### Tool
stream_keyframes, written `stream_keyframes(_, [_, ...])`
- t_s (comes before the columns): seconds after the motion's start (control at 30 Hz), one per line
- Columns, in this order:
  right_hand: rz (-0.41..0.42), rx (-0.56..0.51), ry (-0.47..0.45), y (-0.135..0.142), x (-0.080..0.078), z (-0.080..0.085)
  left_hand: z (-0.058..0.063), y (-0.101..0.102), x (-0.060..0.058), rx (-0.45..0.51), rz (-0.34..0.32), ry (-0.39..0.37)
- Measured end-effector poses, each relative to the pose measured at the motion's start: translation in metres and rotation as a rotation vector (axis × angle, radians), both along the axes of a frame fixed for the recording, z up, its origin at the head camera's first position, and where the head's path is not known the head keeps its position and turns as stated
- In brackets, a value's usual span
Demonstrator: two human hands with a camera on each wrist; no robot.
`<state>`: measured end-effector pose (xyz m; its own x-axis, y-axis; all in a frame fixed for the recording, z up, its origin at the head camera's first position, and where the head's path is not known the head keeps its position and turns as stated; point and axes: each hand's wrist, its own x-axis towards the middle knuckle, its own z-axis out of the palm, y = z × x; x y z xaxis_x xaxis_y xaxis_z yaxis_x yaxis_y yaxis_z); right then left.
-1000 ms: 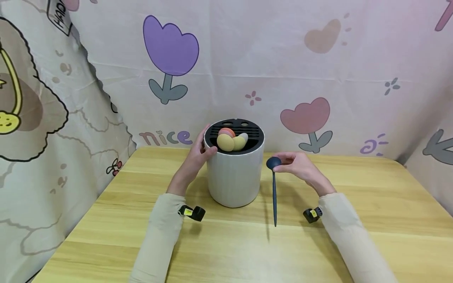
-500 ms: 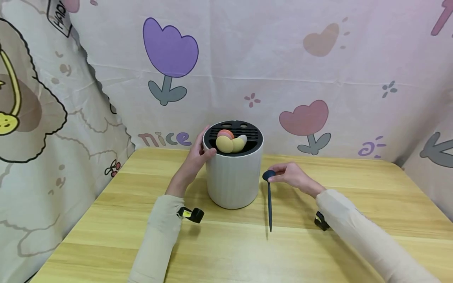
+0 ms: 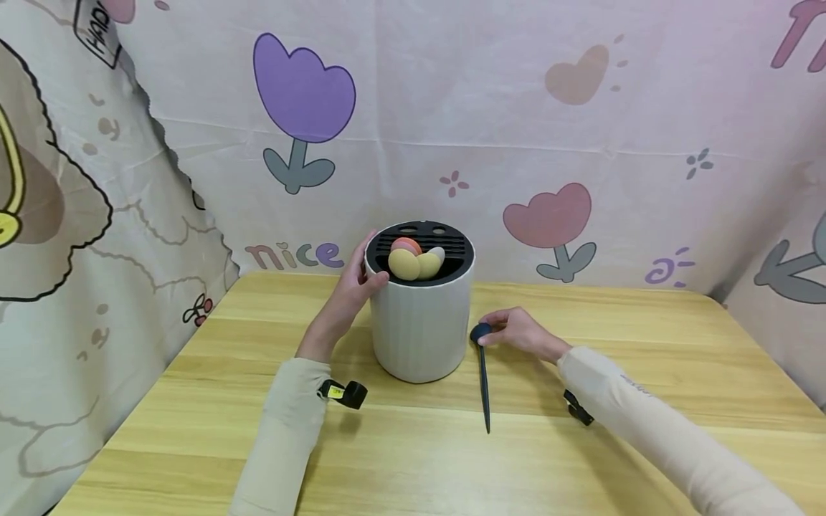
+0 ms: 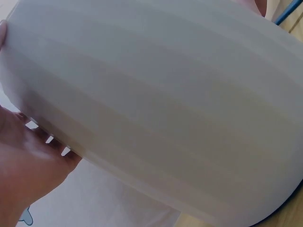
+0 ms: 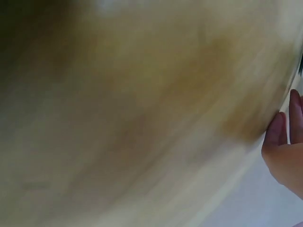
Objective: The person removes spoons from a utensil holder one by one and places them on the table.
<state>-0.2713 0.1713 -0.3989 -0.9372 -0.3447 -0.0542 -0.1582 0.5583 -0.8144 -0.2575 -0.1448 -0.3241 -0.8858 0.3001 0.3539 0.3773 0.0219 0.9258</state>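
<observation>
A white ribbed round holder (image 3: 418, 333) with a black slotted top (image 3: 445, 247) stands upright on the table. My left hand (image 3: 345, 294) grips its left side near the rim, thumb at the front and fingers reaching behind; in the left wrist view the holder's wall (image 4: 156, 104) covers most of the picture. To the right of the holder, my right hand (image 3: 519, 332) pinches the round head of a dark blue spoon (image 3: 484, 380). Its thin handle points toward me, low over the table or touching it; I cannot tell which. The right wrist view shows fingers (image 5: 275, 130) at its edge.
Several rounded pieces in yellow, orange-pink and pale grey, including a yellow one (image 3: 404, 264), stick up from the front opening of the holder. Wooden tabletop (image 3: 413, 459) spreads around it. Behind hangs a printed cloth (image 3: 413, 107).
The right hand has come down and a little left with the spoon, nearer the tabletop. The left hand keeps its grip on the holder. The head view has shifted slightly.
</observation>
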Motion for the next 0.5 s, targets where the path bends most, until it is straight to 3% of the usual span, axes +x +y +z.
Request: stream_keyframes(0.5, [-0.060,-0.009,-0.045,-0.0066,0.0012,-0.0008,0.0006,-0.0009,0.0009,0.007,-0.006,0.005])
